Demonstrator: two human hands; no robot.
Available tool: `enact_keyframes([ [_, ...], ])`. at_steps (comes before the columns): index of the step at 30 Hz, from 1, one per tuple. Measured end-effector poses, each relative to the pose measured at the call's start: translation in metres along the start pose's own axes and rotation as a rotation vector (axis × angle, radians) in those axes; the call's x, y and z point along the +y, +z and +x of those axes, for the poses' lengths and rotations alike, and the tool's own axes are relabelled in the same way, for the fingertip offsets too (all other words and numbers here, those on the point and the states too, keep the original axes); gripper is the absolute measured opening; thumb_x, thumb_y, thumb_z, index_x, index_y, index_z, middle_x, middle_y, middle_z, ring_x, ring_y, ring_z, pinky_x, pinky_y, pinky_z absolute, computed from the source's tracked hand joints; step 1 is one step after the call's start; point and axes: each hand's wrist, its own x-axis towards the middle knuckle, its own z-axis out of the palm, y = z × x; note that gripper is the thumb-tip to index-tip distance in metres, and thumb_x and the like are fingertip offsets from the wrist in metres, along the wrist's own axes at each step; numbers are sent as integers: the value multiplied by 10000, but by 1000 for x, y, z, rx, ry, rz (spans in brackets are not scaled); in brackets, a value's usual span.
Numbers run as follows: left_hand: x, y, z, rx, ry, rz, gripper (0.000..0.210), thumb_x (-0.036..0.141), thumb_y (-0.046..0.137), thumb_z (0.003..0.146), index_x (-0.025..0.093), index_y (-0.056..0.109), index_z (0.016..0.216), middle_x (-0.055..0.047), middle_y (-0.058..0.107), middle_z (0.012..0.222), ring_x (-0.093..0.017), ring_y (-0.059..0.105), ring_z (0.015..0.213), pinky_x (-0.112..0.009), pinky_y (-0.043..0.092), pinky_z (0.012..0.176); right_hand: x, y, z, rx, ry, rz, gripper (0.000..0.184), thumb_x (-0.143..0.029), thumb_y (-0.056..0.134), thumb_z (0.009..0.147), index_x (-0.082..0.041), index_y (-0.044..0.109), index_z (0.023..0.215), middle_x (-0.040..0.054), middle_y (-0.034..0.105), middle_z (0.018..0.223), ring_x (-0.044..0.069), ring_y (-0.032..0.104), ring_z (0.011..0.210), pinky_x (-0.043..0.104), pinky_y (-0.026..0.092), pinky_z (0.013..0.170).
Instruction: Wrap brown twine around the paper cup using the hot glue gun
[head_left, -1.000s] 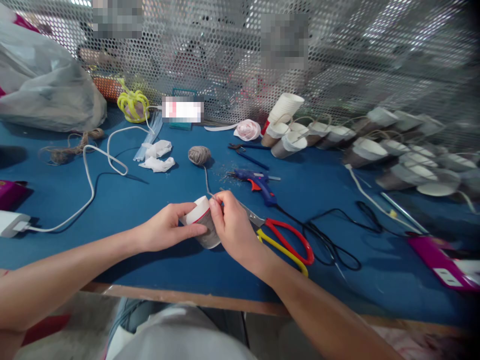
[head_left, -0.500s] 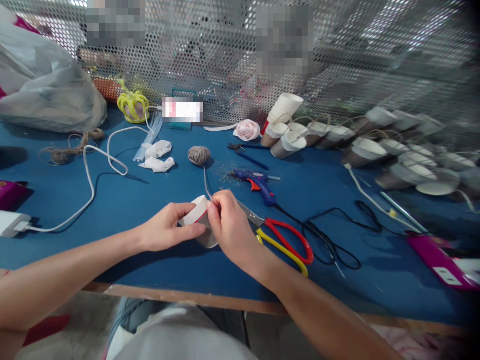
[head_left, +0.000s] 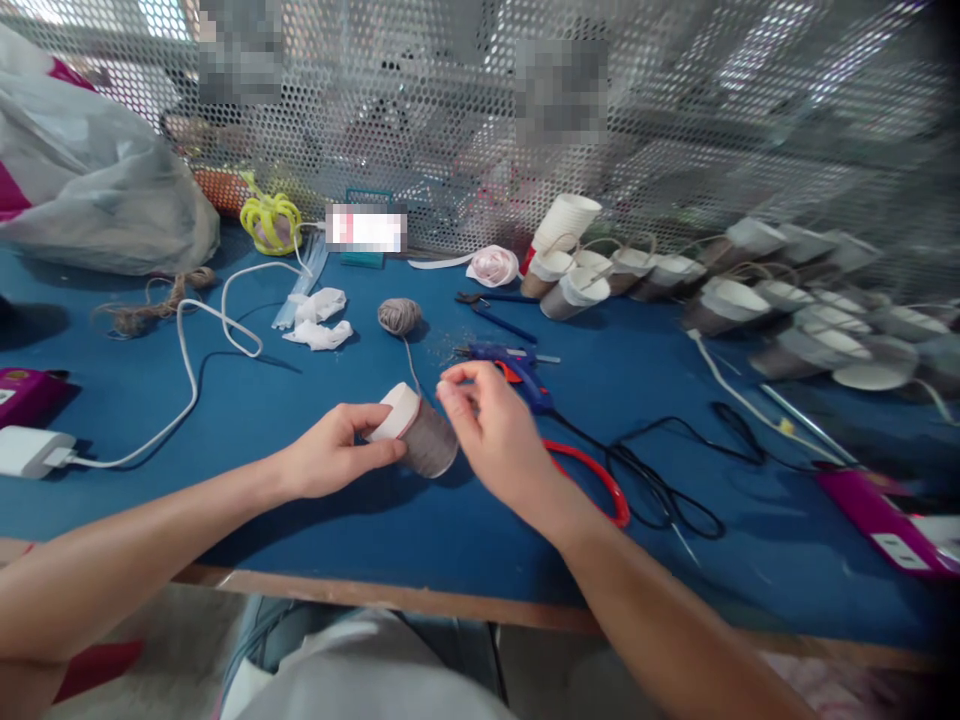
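Observation:
A paper cup wrapped in grey-brown yarn lies tilted in my left hand. My left thumb and fingers grip its pale rim end, with the base pointing down to the right. Just right of the cup, my right hand is raised with loosely curled fingers, apart from the cup. I see no yarn between its fingertips. From a small ball of grey yarn, a strand runs down to the cup's upper side. Red-handled scissors are partly hidden behind my right hand.
A blue glue gun and pliers lie beyond my right hand. Several yarn-wrapped cups with handles stand right. White scraps, a white cable and a plastic bag are left. Perforated metal backs the table.
My right hand has moved up and right, off the cup and strand. The cup has shifted right and turned in my left hand, showing more of its wrapped side.

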Motion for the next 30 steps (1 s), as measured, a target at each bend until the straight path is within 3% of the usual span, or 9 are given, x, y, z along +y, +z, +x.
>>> enact_keyframes([
  [6, -1, -2, 0, 1, 22, 80, 226, 302, 503, 763, 93, 588, 773, -33, 569, 758, -137, 483, 698, -262, 397, 705, 41, -45, 32, 91, 179, -406, 205, -319, 480, 800, -151, 533, 905, 119, 614, 900, 207, 608, 774, 341, 467, 700],
  [8, -1, -3, 0, 3, 39, 117, 226, 302, 491, 772, 96, 584, 781, -33, 566, 764, -132, 479, 688, -257, 398, 686, 61, -49, 40, -34, 313, -632, 207, -274, 495, 776, -123, 571, 895, 164, 613, 928, 266, 595, 855, 384, 446, 734],
  [11, -1, -4, 1, 29, 116, 283, 210, 286, 471, 790, 107, 578, 767, -27, 555, 744, -133, 471, 688, -263, 395, 691, 87, -44, 44, -232, 419, -662, 121, -229, 555, 711, -124, 608, 738, 177, 636, 826, 286, 611, 813, 367, 444, 701],
  [14, -1, -4, 1, 45, 230, 498, 191, 254, 455, 806, 122, 565, 721, -10, 530, 672, -133, 453, 682, -294, 380, 765, 100, -34, 44, -235, 450, -620, 51, -168, 594, 646, -129, 601, 678, 175, 644, 785, 286, 620, 786, 351, 446, 671],
  [19, -1, -5, 0, 67, 255, 591, 174, 226, 444, 816, 139, 542, 701, -9, 542, 682, -136, 473, 712, -320, 368, 845, 91, -39, 41, -129, 503, -481, 254, -172, 577, 670, -110, 554, 915, 116, 658, 749, 221, 633, 687, 309, 467, 593],
  [22, -3, -7, 0, 61, 215, 582, 147, 228, 446, 817, 147, 558, 767, -13, 589, 756, -144, 523, 777, -361, 298, 963, 66, -51, 33, -42, 467, -115, 241, -167, 544, 705, -131, 512, 940, 58, 651, 725, 145, 607, 569, 266, 478, 544],
  [25, -4, -9, 2, 74, 183, 593, 160, 249, 440, 820, 151, 564, 805, -8, 598, 766, -139, 532, 759, -378, 266, 998, 36, -59, 20, -148, 433, 268, 176, -320, 607, 698, -160, 540, 725, 6, 603, 579, 125, 574, 522, 254, 483, 537],
  [27, -3, -11, 3, 93, 174, 605, 166, 253, 437, 816, 146, 561, 789, 3, 581, 725, -129, 515, 714, -378, 274, 993, 20, -60, 10, -302, 401, 305, 230, -365, 584, 727, -153, 556, 640, 21, 609, 569, 125, 584, 533, 241, 486, 539],
  [30, 1, -12, 5, 130, 156, 614, 194, 267, 432, 809, 131, 552, 740, 4, 546, 676, -125, 479, 671, -358, 350, 910, 8, -56, -2, -378, 367, 321, 236, -378, 569, 743, -143, 587, 741, 38, 650, 605, 134, 600, 507, 248, 502, 512],
])
